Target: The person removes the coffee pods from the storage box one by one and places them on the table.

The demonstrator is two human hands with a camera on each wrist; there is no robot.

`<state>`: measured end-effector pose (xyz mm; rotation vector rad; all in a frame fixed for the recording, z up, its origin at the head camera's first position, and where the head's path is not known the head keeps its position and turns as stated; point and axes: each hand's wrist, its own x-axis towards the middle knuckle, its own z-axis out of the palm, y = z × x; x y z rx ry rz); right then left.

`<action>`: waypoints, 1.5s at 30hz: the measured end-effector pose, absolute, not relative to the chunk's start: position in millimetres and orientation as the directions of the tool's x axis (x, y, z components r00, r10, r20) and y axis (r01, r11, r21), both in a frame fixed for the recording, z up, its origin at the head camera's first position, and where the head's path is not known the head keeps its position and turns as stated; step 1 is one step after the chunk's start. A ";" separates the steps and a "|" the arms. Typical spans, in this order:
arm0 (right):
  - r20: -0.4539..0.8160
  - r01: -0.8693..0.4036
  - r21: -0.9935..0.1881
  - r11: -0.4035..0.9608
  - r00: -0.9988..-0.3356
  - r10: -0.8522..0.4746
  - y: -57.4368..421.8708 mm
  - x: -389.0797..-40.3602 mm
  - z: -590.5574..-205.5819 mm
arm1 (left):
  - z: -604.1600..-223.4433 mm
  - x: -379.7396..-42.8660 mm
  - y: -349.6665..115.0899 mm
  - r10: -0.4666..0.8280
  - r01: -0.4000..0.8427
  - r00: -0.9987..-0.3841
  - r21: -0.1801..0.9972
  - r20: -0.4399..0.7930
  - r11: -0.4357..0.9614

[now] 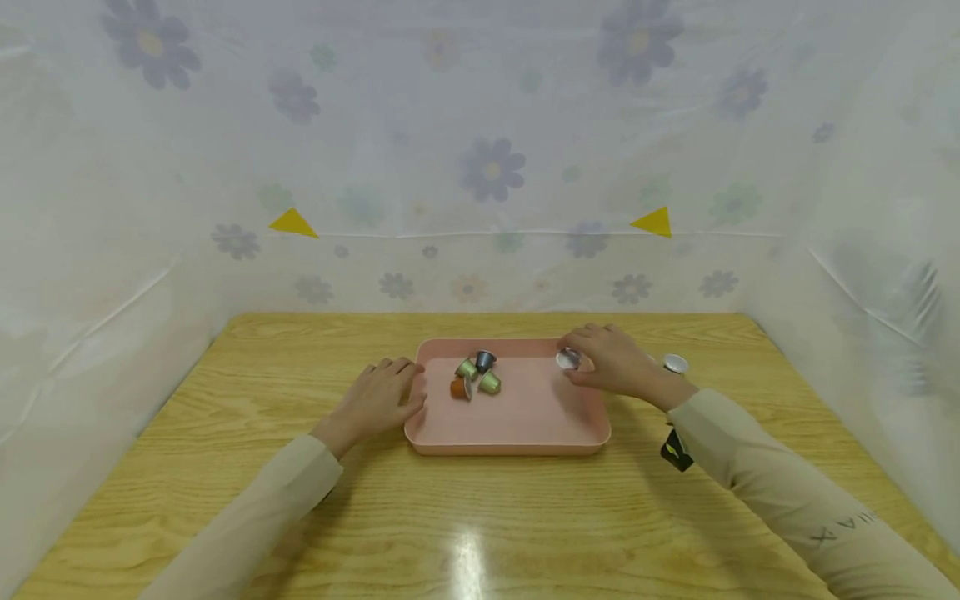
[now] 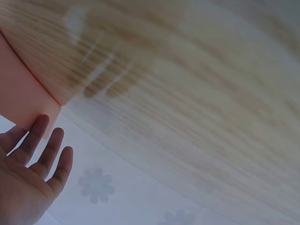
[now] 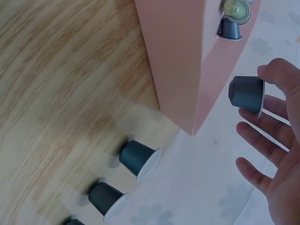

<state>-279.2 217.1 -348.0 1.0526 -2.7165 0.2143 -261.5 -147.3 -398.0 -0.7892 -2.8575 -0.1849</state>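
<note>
My right hand (image 1: 611, 360) pinches a dark coffee capsule (image 3: 247, 93) between thumb and fingers, above the right part of the pink tray (image 1: 525, 421). Its pale lid side faces the palm. On the tray's left half lie an orange capsule (image 1: 459, 388), a dark blue capsule (image 1: 485, 360) and two green ones, a front green capsule (image 1: 491, 382) and a rear green capsule (image 1: 467, 368). At the tray's left rim is my left hand (image 1: 380, 395), with fingers loosely extended and nothing held. In the left wrist view its fingertips (image 2: 43, 121) overlap the tray wall.
To the right of the tray, more dark capsules lie on the wooden table (image 1: 480, 508), among them a near capsule (image 3: 138, 159) and a farther capsule (image 3: 107, 199). A black item with a green mark (image 1: 677, 450) shows below the right sleeve. Flowered sheeting (image 1: 491, 171) encloses the table's back and sides.
</note>
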 end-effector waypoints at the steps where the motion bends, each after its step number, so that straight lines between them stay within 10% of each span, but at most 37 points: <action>1: 0.264 -0.676 -0.056 0.734 -0.719 -0.643 219.3 -279.0 -348.3 | -397.9 -261.5 -147.2 0.497 0.518 -0.845 0.072 0.197 0.852; 45: 0.359 -0.575 -0.030 0.817 -0.769 -0.528 277.8 -258.4 -380.7 | -396.8 -261.2 -147.4 0.500 0.523 -0.843 0.087 0.198 0.848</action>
